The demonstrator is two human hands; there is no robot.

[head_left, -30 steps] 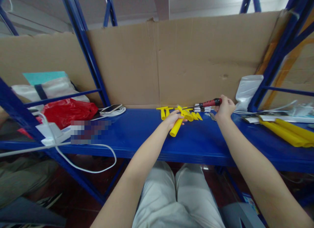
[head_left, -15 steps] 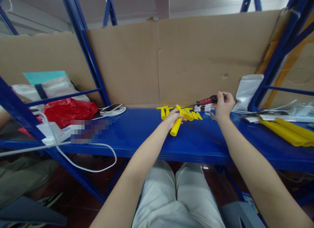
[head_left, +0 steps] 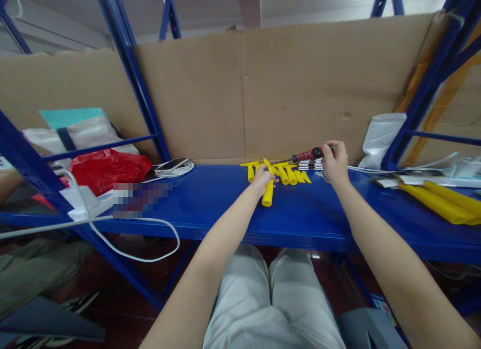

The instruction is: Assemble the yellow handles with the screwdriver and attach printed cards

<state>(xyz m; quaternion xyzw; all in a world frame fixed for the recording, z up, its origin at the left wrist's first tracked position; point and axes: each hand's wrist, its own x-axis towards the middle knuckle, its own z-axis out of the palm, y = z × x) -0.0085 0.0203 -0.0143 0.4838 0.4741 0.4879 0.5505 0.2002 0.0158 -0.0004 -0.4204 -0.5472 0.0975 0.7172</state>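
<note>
My left hand (head_left: 263, 180) is closed around a yellow tube (head_left: 267, 194), whose open end points toward me over the blue shelf. In my right hand (head_left: 335, 161) is a red and black screwdriver (head_left: 308, 155), gripped at the end of its handle. Its shaft points left, and the tip lies close to the upper end of the yellow tube; whether it touches cannot be made out. Several yellow T-shaped pieces (head_left: 290, 176) lie on the shelf behind and right of my left hand. Beside them are small yellow pointed pieces (head_left: 305, 178) and a stack of white strips (head_left: 310, 165).
A phone (head_left: 172, 164) with coiled white cable, a red plastic bag (head_left: 108, 169) and a white power strip (head_left: 88, 203) are at the left. Yellow rolls (head_left: 439, 202) and a white pouch (head_left: 383, 138) are at the right. Cardboard (head_left: 300, 88) stands behind the blue shelf (head_left: 218, 203).
My right hand and the screwdriver have moved left, closer to the tube. The yellow tube in my left hand has turned a little more upright in view.
</note>
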